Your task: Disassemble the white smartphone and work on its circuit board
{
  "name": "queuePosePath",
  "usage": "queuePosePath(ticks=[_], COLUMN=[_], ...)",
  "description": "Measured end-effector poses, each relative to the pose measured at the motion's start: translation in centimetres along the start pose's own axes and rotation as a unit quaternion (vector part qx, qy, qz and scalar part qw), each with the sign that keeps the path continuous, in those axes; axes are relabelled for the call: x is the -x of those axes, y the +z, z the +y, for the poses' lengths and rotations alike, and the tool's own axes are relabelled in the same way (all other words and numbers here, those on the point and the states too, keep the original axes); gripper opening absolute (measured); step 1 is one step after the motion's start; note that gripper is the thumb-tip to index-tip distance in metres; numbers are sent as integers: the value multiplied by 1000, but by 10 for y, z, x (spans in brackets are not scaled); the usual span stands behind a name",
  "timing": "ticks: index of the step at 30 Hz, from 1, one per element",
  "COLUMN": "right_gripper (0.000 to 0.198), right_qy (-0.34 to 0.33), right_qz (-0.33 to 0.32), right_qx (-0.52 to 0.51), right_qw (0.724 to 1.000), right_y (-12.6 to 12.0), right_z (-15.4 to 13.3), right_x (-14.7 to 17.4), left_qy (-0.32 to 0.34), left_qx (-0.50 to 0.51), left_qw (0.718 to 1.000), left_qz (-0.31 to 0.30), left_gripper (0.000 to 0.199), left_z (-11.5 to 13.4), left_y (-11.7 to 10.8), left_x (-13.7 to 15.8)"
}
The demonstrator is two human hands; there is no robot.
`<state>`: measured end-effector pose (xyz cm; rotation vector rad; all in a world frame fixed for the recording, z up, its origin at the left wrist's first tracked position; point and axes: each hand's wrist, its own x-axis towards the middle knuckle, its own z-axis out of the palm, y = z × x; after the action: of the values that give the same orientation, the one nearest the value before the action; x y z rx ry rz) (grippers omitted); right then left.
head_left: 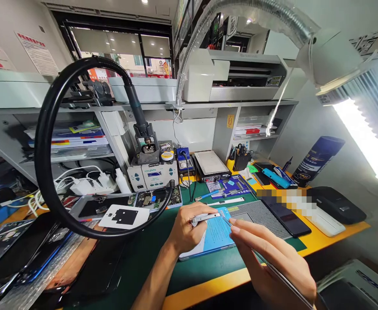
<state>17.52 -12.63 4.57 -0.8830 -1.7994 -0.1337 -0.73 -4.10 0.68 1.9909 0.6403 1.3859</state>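
Note:
My left hand (189, 226) grips a slim silver-edged phone (205, 218), held nearly edge-on with its narrow end toward the right. Most of its faces are hidden by my fingers and the angle. My right hand (273, 258) is closed around long, thin metal tweezers (286, 280). Their tip is close to the phone's right end; whether it touches I cannot tell. Below both hands, a light-blue printed flat pack (216, 234) lies on the green mat (150, 262).
A black hose (43, 142) loops at left from the hot-air station (152, 174). Opened phone parts (158, 198) and a white plate (124, 216) lie nearby. Right are a perforated grey pad (266, 215), a dark phone (286, 215) and a spray can (318, 159). A lamp (363, 129) hangs overhead.

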Motion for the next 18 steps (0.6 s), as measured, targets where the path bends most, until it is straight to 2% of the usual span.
queuePosePath(ticks=[5,10,16,18], right_gripper=[20,21,18,23], right_qy=[26,34,37,16], right_qz=[-2,-10,-26,-19], right_qx=[14,5,-11,-5], right_qw=[1000,999,999,1000], right_y=[-1,0,1,2], right_z=[-2,-3,-2,-1], right_x=[3,-2,-9,-7], left_qy=[-1,3,11,2], left_qx=[-4,-4,-4,-8], left_qw=[1000,1000,1000,1000], left_qz=[0,-4,-10,-4], left_gripper=[41,42,43,41], left_z=[2,1,-3,-3], left_y=[0,0,3,3], left_x=[0,1,2,3])
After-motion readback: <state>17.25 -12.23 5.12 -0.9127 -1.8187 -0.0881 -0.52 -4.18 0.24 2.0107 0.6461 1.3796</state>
